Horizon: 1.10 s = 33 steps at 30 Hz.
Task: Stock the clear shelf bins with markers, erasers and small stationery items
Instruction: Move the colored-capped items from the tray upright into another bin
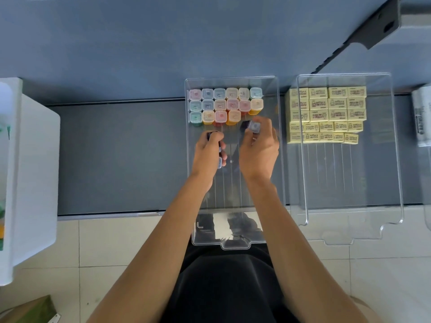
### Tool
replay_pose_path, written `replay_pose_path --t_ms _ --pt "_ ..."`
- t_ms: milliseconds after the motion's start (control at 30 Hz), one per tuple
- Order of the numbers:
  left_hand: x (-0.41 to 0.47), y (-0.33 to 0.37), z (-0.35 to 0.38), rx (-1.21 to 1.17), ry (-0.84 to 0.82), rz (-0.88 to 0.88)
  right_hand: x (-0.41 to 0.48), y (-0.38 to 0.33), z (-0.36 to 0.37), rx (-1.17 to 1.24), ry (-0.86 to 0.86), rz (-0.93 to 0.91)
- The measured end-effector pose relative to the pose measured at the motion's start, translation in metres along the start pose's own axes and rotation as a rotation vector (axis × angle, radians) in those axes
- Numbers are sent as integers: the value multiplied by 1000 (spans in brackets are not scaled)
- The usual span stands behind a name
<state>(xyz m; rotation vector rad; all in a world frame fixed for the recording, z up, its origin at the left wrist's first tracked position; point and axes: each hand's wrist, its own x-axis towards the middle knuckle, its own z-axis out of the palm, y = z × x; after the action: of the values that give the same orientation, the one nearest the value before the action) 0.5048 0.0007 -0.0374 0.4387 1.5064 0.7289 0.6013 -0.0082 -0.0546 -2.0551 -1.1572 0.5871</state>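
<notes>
- Two hands are working inside the clear bin point(233, 244). The right hand point(258, 148) is pinching one marker point(253, 127) by its barrel just under the translucent square cap, fingers curled round it.
- The left hand point(208, 151) is gripping spare stock point(220, 162): a dark barrel, with a pale cap poking out at six o'clock of the fist. Whether that is one marker or two, I cannot tell.
- At twelve o'clock of both hands, the standing markers point(226, 106) are forming three rows, caps up, packed touching near the bin's far wall. The nearest row is running short at its three o'clock end, just beside the right hand's marker.
- These are looking light and stiff, with smooth plastic barrels that could be slipping through a loose pinch. Taking hold on the barrel close to the cap is seeming safest, as gripping the cap alone might be pulling it off.
- The upright ones are looking tippy, so a careless nudge could be toppling neighbours.
- At three o'clock, a second bin point(397, 159) is holding yellow erasers point(326, 113) in rows at its far end.
- At nine o'clock, well apart, a white box point(35, 159) is sitting beside the dark shelf point(116, 159).
</notes>
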Motion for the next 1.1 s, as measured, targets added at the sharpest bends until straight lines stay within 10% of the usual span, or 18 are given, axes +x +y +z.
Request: replay_pose_path --t_ms 1100 --pt "-18 4 0 17 -135 129 -27 -1 -25 230 -207 0"
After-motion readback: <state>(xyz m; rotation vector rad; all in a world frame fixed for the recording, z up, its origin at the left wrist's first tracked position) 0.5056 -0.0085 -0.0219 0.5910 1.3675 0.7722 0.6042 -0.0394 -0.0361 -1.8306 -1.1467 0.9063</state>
